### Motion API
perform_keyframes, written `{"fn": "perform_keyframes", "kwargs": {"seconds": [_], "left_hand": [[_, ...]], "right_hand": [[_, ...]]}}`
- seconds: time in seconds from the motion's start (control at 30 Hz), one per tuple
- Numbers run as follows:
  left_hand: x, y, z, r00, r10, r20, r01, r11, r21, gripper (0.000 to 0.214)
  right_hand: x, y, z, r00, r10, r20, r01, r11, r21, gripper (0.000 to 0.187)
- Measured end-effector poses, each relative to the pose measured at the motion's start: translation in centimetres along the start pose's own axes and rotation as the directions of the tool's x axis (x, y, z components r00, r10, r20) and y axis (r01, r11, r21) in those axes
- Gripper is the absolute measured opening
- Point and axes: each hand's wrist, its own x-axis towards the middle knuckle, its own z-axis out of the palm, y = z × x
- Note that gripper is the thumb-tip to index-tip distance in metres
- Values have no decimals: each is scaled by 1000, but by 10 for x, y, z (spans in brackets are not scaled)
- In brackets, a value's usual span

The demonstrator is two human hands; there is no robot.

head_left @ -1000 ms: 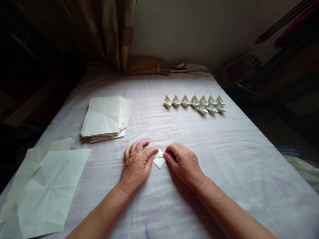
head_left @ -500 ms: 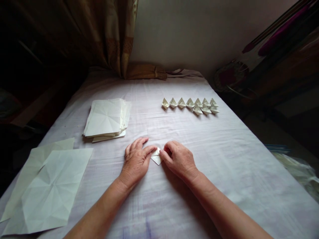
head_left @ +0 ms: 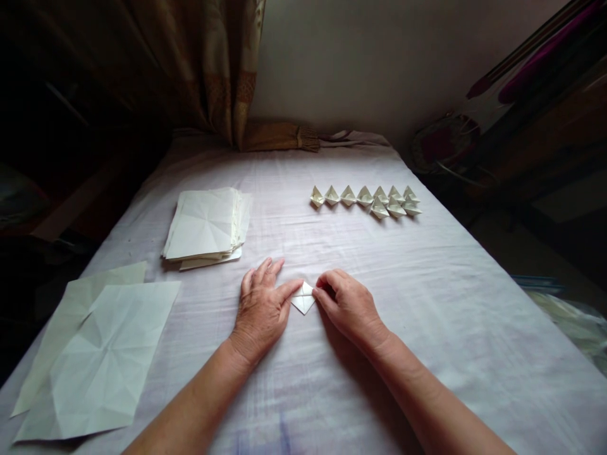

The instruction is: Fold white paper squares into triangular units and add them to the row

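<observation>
A small white folded paper [head_left: 304, 301], diamond-shaped with crease lines across it, lies flat on the cloth between both hands. My left hand [head_left: 263, 308] rests palm down to its left, fingers spread, with the thumb tip on the paper's upper left edge. On the other side my right hand [head_left: 348, 305] has its fingers curled, and thumb and forefinger pinch the paper's right corner. The fingertips hide that corner.
Several small folded paper boats [head_left: 364, 197] stand in two rows at the back right. A stack of creased paper squares [head_left: 203, 221] sits back left. Larger creased sheets [head_left: 104, 360] lie front left on the pale bedsheet [head_left: 455, 328]. A curtain [head_left: 232, 76] hangs behind.
The right thumb and forefinger have moved slightly right to the paper's right corner, uncovering more of its creased face. The left hand's fingers have spread a little. The whole view has shifted slightly.
</observation>
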Motion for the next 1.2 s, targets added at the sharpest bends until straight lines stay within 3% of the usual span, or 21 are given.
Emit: {"fn": "perform_keyframes", "kwargs": {"seconds": [0.13, 0.23, 0.33, 0.47, 0.7, 0.87, 1.0, 1.07, 1.13, 1.2], "left_hand": [[4, 2, -3, 1000, 14, -19, -14, 1000, -4, 27], [10, 3, -3, 1000, 23, -2, -23, 1000, -9, 17], [20, 4, -5, 998, 52, 46, -52, 999, 8, 12], [36, 5, -13, 978, 153, 139, -156, 988, 13, 17], [57, 16, -27, 925, 242, 293, -270, 961, 57, 7], [60, 19, -32, 911, 147, 386, -159, 987, -3, 5], [54, 13, -34, 920, 57, 387, -9, 992, -124, 18], [48, 10, -32, 916, -48, 397, 210, 902, -376, 17], [42, 10, -28, 896, -117, 427, 396, 645, -654, 15], [35, 12, -23, 905, -157, 396, 424, 413, -806, 18]], "right_hand": [[1, 0, 0, 1000, -7, 15, 8, 999, -38, 7], [-3, 2, 4, 998, -55, -36, 54, 998, -31, 8], [-8, 8, 8, 985, -95, -143, 108, 990, 87, 11], [-9, 16, 10, 968, -48, -246, 117, 955, 273, 12], [-6, 17, 6, 956, -2, -294, 121, 914, 388, 15], [-6, 17, 5, 959, -4, -285, 130, 896, 424, 18], [-7, 19, 4, 970, 7, -243, 111, 876, 470, 19], [-8, 21, 3, 980, 4, -198, 98, 859, 502, 22], [-10, 21, 2, 989, -1, -151, 82, 842, 533, 26], [-11, 20, 1, 993, -8, -117, 71, 836, 545, 26]]}}
